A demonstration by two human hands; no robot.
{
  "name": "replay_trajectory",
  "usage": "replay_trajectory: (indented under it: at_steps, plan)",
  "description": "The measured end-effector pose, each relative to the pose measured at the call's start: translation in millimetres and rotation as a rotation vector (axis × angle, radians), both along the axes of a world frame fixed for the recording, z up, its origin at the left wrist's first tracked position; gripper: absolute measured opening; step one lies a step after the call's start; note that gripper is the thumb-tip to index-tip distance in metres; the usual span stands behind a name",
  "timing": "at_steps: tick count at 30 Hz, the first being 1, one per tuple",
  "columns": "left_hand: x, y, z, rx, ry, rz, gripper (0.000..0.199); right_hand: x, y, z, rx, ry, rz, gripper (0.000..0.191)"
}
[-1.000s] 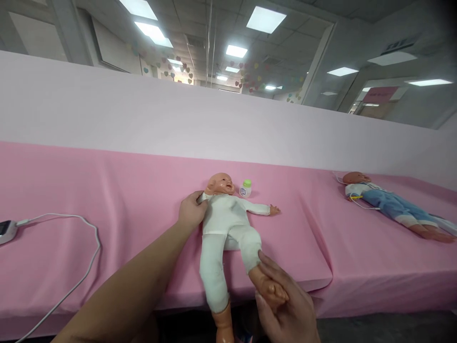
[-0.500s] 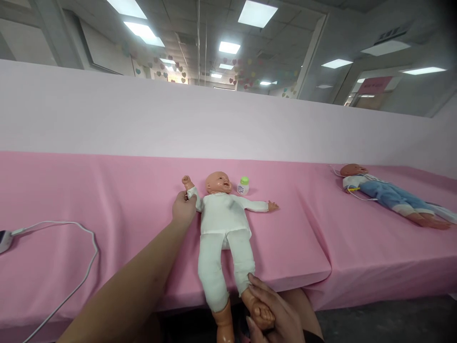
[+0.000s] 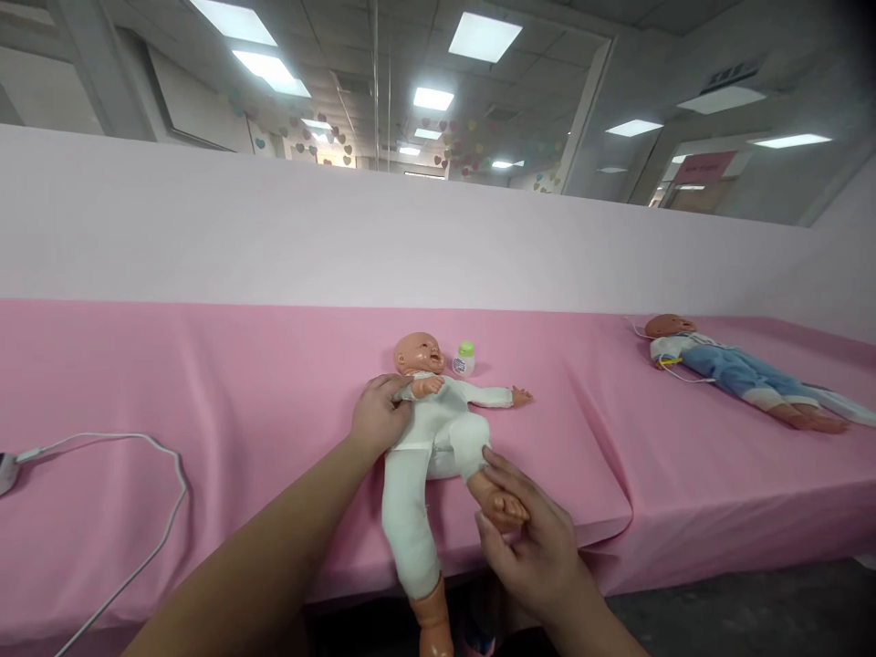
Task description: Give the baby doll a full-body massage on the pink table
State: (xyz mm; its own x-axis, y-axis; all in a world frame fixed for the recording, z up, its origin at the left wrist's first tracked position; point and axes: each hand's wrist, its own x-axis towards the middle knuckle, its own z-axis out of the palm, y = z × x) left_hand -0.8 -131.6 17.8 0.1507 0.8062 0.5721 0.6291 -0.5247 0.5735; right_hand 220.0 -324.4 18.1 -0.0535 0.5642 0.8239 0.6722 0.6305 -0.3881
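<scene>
A baby doll (image 3: 438,424) in a white top and trousers lies on its back on the pink-covered table, its head toward the wall. My left hand (image 3: 381,412) is closed around one of its arms, which is folded over the chest. My right hand (image 3: 534,534) grips the doll's foot (image 3: 503,504), with that leg bent and the knee raised toward the belly. The other leg (image 3: 411,520) lies straight, its foot hanging past the table's front edge. The doll's far arm (image 3: 489,396) stretches out to the side.
A small bottle with a green cap (image 3: 464,359) stands beside the doll's head. At the right lies a second doll in blue trousers (image 3: 739,370), with thin tubing on it. A white cable (image 3: 179,474) curves across the left of the pink cloth (image 3: 260,365). A white wall (image 3: 307,233) stands behind.
My left hand has brought the doll's arm inward from its side onto the chest. My right hand has pushed the foot up and forward, bending the knee.
</scene>
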Motion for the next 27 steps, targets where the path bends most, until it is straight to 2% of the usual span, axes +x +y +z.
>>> replay_trajectory:
  at_steps: [7,12,16,20,23,27]
  plan:
    - [0.4,-2.1,0.7,-0.007,0.068,-0.025,0.053,-14.3,56.5,1.8,-0.142,0.076,0.033,0.045]
    - [-0.6,-3.1,2.1,-0.018,0.086,-0.022,0.053,-16.5,70.0,-8.1,-0.239,0.168,0.020,0.046]
    - [-0.2,-2.7,1.6,-0.007,0.092,-0.020,0.052,-11.0,56.6,-10.8,-0.290,0.220,0.021,0.046]
    - [-2.0,-0.3,2.2,-0.027,0.054,0.015,0.050,-4.6,28.9,-9.2,-0.245,0.235,0.011,0.044]
    - [-7.2,2.0,5.5,-0.090,-0.033,0.053,0.052,2.7,6.6,-12.9,-0.230,0.218,-0.004,0.046]
    - [-18.3,5.7,11.5,-0.180,-0.217,0.118,0.050,17.7,-16.6,-26.9,-0.278,0.218,0.002,0.050]
